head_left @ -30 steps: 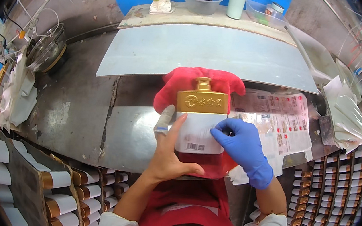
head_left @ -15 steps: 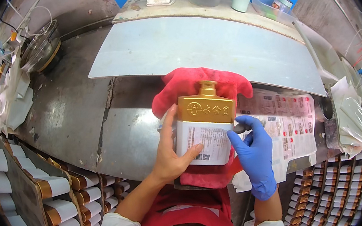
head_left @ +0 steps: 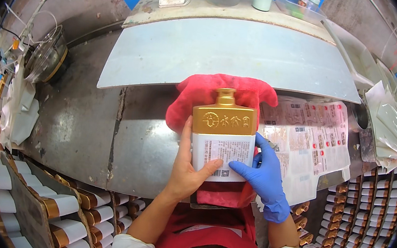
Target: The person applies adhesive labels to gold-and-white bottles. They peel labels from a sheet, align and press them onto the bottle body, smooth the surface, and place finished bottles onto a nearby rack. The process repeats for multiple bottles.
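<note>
A flat rectangular bottle (head_left: 222, 141), gold at the neck and shoulders and white below, is tilted up between my hands. A printed label (head_left: 220, 151) lies on its white front. My bare left hand (head_left: 193, 165) wraps the left side, thumb on the label's lower part. In a blue glove, my right hand (head_left: 265, 173) grips the right side with its thumb on the lower right of the front. Behind and below the bottle is a red cloth (head_left: 186, 98). The fingers behind the bottle are partly hidden.
Printed label sheets (head_left: 312, 137) lie right of the cloth. A pale board (head_left: 235, 55) spans the back of the metal table (head_left: 70, 134). Racks of gold-and-white bottles stand at lower left (head_left: 68, 231) and lower right (head_left: 363, 226). A glass bowl (head_left: 47, 57) sits at left.
My gloved right hand has moved left and down from the bottle's right edge; its thumb now presses the front and its fingers hold the side. The bottle stays nearly in place.
</note>
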A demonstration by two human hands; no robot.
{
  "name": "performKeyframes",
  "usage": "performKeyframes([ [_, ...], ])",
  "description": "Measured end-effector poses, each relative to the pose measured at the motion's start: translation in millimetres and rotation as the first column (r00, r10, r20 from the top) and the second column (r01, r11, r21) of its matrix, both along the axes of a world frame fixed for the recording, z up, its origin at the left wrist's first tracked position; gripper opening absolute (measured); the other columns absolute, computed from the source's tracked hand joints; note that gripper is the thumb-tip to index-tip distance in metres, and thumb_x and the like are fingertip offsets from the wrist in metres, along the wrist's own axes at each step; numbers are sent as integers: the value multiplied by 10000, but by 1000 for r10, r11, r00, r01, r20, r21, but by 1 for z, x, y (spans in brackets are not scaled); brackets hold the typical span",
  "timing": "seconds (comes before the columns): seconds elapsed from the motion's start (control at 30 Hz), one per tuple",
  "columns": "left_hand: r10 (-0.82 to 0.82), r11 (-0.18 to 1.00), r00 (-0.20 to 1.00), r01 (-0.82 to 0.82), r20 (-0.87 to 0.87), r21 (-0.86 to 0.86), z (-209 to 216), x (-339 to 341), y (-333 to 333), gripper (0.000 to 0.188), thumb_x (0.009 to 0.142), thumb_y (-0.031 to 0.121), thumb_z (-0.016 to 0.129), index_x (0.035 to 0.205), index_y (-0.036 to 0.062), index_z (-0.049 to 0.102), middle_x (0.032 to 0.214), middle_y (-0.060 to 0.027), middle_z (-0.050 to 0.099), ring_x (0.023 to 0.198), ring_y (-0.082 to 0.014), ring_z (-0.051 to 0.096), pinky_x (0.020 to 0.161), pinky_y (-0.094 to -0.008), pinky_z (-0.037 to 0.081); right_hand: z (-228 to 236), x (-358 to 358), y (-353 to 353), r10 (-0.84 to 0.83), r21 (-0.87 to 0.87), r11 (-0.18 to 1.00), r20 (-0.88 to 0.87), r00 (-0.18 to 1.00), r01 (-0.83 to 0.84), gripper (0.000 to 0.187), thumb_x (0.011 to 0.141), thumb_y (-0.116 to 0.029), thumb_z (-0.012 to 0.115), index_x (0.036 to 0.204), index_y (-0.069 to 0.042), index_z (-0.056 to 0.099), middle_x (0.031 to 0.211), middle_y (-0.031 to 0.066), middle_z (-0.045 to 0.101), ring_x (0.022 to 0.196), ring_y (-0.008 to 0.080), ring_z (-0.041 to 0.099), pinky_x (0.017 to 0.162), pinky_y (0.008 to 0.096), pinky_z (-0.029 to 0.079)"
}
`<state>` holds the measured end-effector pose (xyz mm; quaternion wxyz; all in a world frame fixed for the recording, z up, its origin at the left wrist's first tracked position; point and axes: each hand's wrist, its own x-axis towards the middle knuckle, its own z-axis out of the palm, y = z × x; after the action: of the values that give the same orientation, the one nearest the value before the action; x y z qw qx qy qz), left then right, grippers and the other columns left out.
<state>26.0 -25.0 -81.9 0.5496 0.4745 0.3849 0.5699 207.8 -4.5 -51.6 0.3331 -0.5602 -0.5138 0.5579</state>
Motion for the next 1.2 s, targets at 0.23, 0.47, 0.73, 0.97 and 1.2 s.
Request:
performKeyframes([
  [0.23,-9,1000,1000,9,-9,0,0,0,2,949,829,-40,628,1500,42,-38,1417,-166,346,1232,-243,483,988,-352,445,-2,-2,-2,-64,62,996,-93,994,70,815,669,-90,812,1383,-13,427,850,2,586,650,46,479,600,192,444],
  [0.47,20,1000,999,-20,-26,21,-4,-8,1,917,856,-30,605,1503,51,-39,1433,-161,335,1224,-232,485,986,-356,442,-8,5,3,-64,83,995,48,997,59,785,685,-175,824,1358,-5,457,804,-20,523,615,31,418,558,195,403],
  [0.73,61,997,996,-57,-68,59,-7,-5,8,786,911,29,548,1499,-6,26,1479,-155,289,1311,-205,370,1069,-317,319,-15,-5,7,-141,161,978,47,989,132,736,693,-198,817,1324,0,496,940,4,622,595,30,421,548,196,395],
  [0.97,8,999,999,-6,-53,32,-9,-12,7,792,937,94,541,1491,-35,-10,1498,-186,240,1340,-223,315,1092,-316,270,-13,-8,7,-140,125,985,135,981,123,770,677,-206,828,1325,25,482,916,23,619,599,27,426,555,198,404],
  [1.2,-33,999,999,34,-33,35,-9,-14,9,776,940,71,507,1492,-30,-29,1514,-173,216,1353,-211,290,1098,-308,246,-11,-13,7,-151,151,978,42,988,143,772,705,-180,817,1345,35,444,850,28,614,663,38,525,604,200,457],
])
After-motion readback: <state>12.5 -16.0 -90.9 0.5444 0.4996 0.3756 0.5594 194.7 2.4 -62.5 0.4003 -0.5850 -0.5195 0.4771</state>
